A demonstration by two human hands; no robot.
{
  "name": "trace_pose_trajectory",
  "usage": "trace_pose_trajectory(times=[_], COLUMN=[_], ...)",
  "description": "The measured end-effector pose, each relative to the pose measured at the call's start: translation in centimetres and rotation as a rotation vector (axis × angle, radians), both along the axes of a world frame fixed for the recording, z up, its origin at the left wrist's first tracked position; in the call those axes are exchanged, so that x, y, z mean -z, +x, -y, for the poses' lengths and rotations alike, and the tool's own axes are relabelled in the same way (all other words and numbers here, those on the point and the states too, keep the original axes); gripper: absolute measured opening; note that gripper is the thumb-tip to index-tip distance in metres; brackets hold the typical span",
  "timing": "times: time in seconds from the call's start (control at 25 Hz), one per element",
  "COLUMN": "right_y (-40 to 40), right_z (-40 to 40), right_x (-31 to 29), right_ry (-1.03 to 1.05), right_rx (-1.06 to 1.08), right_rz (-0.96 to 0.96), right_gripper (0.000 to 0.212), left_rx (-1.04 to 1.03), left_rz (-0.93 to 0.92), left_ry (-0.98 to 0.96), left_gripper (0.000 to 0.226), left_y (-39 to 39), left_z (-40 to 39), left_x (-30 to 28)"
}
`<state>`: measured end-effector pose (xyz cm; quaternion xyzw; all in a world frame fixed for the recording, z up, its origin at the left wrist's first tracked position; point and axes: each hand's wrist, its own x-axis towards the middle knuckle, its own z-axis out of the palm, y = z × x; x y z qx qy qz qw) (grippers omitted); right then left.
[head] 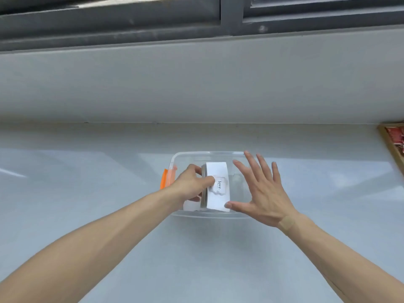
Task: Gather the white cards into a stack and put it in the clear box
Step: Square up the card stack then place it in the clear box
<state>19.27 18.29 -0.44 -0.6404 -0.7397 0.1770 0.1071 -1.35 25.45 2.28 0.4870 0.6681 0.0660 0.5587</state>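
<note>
Card stack (217, 189) inside clear box (207, 154), my left hand (192, 184) clamped on it; right hand (260, 191) splayed, thumb touching near corner.

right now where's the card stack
Centre of the head view, in the clear box, gripped by the left hand; the open right hand sits beside it.

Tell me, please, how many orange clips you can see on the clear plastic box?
1: an orange clip on the left end of the clear plastic box. The right hand covers the opposite end, so another may be hidden.
</note>
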Motion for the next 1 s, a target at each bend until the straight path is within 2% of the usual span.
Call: trace_pose_trajectory(times=[0.08,0.36,0.56,0.68,0.8,0.92,1.0], right_y=[-0.1,-0.3,-0.4,-0.4,-0.5,-0.5,-0.5], right_z=[0.1,0.0,0.0,0.0,0.0,0.0,0.0], right_x=[0.1,-0.1,-0.2,-0.2,-0.2,0.0,0.0], right_ry=[0.0,-0.012,-0.014,-0.013,-0.014,-0.01,-0.009], right_rx=[0.012,0.021,0.032,0.037,0.041,0.048,0.047], right_rz=[-0.017,-0.012,-0.041,-0.046,-0.059,-0.072,-0.073], right_gripper=[0.104,0.108,0.107,0.107,0.105,0.104,0.104], left_rx=[-0.032,0.081,0.105,0.091,0.023,0.15,0.263], left_rz=[0.014,-0.064,0.004,0.052,0.099,-0.083,-0.209], left_ry=[-0.063,-0.107,-0.157,-0.179,-0.201,-0.039,0.057], left_gripper=[0.04,0.041,0.044,0.035,0.013,0.01,0.02], left_y=[1.1,4.3,4.4,4.7,4.9,5.4,5.8], left_z=[-0.2,-0.8,-1.3,-1.2,-0.8,-0.3,0.0], left_x=[1.4,4.8,5.0,4.6,4.5,4.6,4.5])
